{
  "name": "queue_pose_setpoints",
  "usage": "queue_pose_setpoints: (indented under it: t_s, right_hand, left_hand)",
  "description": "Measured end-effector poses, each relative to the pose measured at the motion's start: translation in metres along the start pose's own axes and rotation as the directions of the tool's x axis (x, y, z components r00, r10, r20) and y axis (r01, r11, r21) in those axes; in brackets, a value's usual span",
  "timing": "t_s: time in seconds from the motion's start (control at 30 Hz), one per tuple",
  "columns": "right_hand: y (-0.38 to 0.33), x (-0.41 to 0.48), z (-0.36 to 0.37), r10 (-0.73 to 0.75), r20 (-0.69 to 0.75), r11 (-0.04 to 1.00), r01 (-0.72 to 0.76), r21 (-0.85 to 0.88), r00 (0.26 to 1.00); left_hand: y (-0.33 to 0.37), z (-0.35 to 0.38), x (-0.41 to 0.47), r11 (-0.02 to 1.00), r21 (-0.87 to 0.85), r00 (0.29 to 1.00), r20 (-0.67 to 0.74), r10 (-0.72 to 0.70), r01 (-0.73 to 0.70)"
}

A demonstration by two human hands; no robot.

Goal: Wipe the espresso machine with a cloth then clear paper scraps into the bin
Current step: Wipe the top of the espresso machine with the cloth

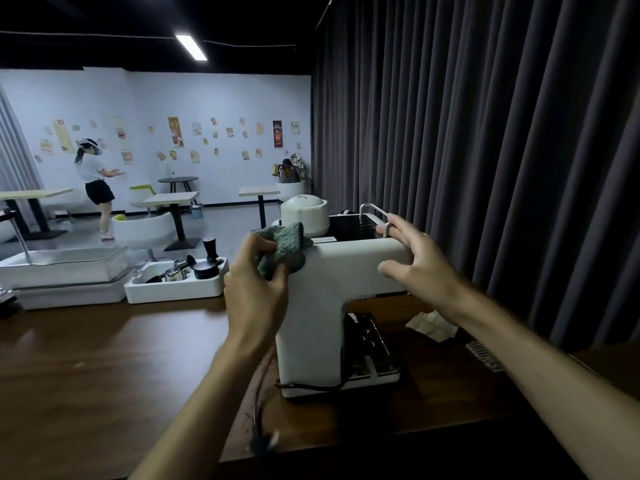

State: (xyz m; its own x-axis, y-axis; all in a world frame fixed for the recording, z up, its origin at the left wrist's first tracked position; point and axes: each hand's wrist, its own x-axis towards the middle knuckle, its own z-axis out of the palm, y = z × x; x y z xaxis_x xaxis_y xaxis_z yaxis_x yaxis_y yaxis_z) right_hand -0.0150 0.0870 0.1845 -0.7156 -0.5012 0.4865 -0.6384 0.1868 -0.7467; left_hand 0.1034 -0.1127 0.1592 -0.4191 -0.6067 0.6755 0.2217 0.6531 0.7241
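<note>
Far L on the wood counter (104, 358): a white tray (173, 294) w/ a black tamper (210, 249) & small steel bits, parked well clear of my work. My L hand (256, 282) bunches the cloth (282, 252), thumb & fingers curled round it and pinching it tight. It presses the cloth vs the top L corner of the machine (332, 306), so I judge I'm mid-wipe, step 1. Cloth is grey-green, nubby, terry-like, wadded up to give a firm pad. Machine is a boxy white T-shape, smooth matte plastic, w/ dark shiny parts under the overhang and a black cord (311, 386) at the base. R hand (412, 268) sits on the top R edge, fingers spread, gripping nothing. It's prob. bracing the body so it doesn't slide as I rub; index tip is by a thin bent steel rail (374, 209). Further R, past the machine, the scraps (434, 323) lie crumpled & pale on the counter near the dark pleated curtain (485, 168), not yet cleared. Can't pick out a bin.
</note>
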Motion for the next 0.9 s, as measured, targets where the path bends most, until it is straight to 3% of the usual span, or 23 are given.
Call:
queue_pose_setpoints:
  t_s: [0.1, 0.17, 0.27, 0.33, 0.43, 0.57, 0.67, 0.8, 0.9]
  right_hand:
    - [-0.011, -0.015, 0.011, -0.024, 0.098, 0.998, 0.019, 0.052, 0.995]
    - [-0.017, -0.023, 0.020, -0.091, 0.085, 0.993, 0.083, 0.088, 0.992]
    - [-0.021, -0.019, 0.016, -0.150, -0.195, 0.980, 0.171, 0.098, 0.969]
    - [-0.018, -0.008, 0.005, -0.188, -0.294, 0.982, 0.182, -0.047, 0.937]
    - [-0.008, 0.015, -0.015, -0.187, -0.078, 0.966, 0.169, -0.195, 0.979]
    - [-0.001, 0.040, -0.024, -0.111, 0.194, 0.963, 0.154, -0.220, 0.975]
    - [-0.002, 0.046, -0.024, -0.126, 0.195, 0.975, 0.158, -0.157, 0.973]
    - [-0.011, 0.049, -0.004, -0.202, 0.078, 0.933, 0.216, -0.289, 0.976]
    - [-0.025, 0.047, 0.018, -0.273, 0.062, 0.931, 0.280, -0.235, 0.960]
  left_hand:
    - [-0.017, -0.006, 0.027, 0.992, -0.076, 0.994, 0.052, -0.092, 0.096]
    - [-0.023, -0.008, 0.040, 0.993, -0.041, 0.993, 0.059, -0.104, 0.106]
    - [-0.023, -0.005, 0.037, 0.999, 0.033, 0.998, 0.043, -0.041, 0.040]
    - [-0.021, -0.002, 0.025, 0.999, 0.043, 1.000, 0.010, -0.020, 0.019]
    - [-0.016, 0.004, 0.009, 0.998, 0.044, 0.998, -0.045, -0.039, 0.041]
    - [-0.007, 0.015, -0.001, 0.990, -0.077, 0.993, 0.005, -0.117, 0.117]
    - [-0.003, 0.017, 0.004, 0.975, -0.138, 0.984, 0.063, -0.164, 0.172]
    - [-0.005, 0.009, 0.021, 0.937, -0.215, 0.956, 0.161, -0.246, 0.277]
    - [-0.008, -0.011, 0.037, 0.901, -0.273, 0.933, 0.227, -0.280, 0.337]
